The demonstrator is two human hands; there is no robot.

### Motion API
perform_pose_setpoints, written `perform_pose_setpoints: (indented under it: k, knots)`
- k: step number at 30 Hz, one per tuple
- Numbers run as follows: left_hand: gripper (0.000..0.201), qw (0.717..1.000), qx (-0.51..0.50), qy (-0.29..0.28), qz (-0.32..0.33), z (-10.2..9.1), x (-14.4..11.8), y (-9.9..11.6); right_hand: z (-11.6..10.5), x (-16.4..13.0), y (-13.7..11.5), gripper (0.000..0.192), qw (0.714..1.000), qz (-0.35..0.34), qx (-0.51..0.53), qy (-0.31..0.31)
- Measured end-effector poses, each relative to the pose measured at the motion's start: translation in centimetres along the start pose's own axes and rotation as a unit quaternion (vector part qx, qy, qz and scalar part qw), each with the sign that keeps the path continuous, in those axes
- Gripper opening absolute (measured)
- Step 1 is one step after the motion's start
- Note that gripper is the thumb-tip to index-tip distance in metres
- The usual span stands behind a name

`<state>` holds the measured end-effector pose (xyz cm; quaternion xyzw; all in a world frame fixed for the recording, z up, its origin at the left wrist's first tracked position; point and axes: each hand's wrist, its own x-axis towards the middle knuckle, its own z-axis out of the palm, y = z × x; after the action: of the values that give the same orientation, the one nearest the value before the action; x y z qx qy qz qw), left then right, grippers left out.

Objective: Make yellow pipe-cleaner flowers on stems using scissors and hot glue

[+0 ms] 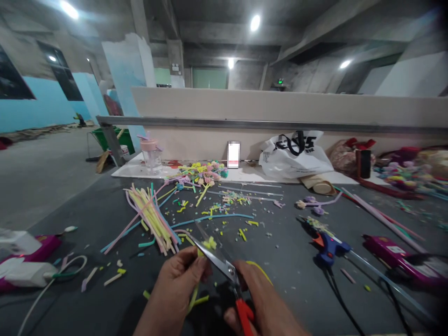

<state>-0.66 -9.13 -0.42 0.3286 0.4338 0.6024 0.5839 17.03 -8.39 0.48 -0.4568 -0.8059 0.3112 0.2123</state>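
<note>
**Scissors at a yellow strip, dark table, head view**

Far left edge: a magenta box [42,249] with a white charger [28,274] and its cable just in front of it.

Left of centre: a loose bundle of pastel strips [150,217] fans across the table [87,214]. Short cut scraps, mostly yellow and green, are scattered around it. Behind it stands a clear cup with a pink lid [151,156], near a heap of small coloured flowers [205,171].

Front centre: left hand [178,284], grip pinched on a yellow strip [194,294]; the strip hangs down below the fingers. A small yellow piece [211,243] shows just above the hand, at the blades.

Right hand [259,301], grip closed around the red handles of the scissors [224,266]. The blades are spread, pointing up and left past the left hand's fingertips.

Centre back: a phone [233,154] stands upright against the wall panel; a white plastic bag [297,156] lies beside it.

Right: a blue glue gun [329,247] lies on the table, cable trailing toward the viewer. Further right, a second magenta box [395,254].
</note>
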Motion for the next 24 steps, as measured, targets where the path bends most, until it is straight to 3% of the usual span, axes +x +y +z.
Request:
perform_pose_setpoints:
  k: [11,17,24]
  knots:
    - [0.019,0.997,0.075,-0.003,0.002,-0.65,-0.23,-0.32,0.15,-0.11,-0.05,0.043,1.0,0.002,-0.018,0.0]
    - [0.018,0.995,0.095,0.0,-0.006,-0.43,-0.33,-0.04,0.12,-0.29,0.35,0.031,0.998,-0.033,0.006,0.044]
    - [0.022,0.991,0.131,-0.008,0.026,-0.72,-0.27,0.11,0.8,-0.11,0.56,0.019,0.999,-0.013,0.045,-0.022]
